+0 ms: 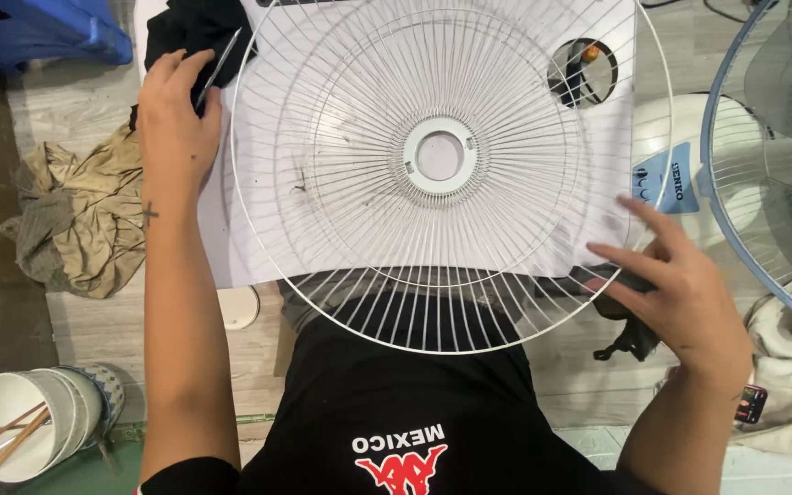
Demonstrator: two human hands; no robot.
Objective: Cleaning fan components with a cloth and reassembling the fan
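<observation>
A white wire fan guard [442,174] lies flat on white paper [258,183] before the person, the left hand [174,115] at its left rim with its grip clamped on a thin metal tool [219,57], the right hand [680,284] open-fingered on its lower right rim.

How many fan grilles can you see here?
2. A white wire grille lies flat on the white sheet between the hands. A blue-rimmed grille sits at the right edge, partly cut off; others may be out of frame.
</observation>
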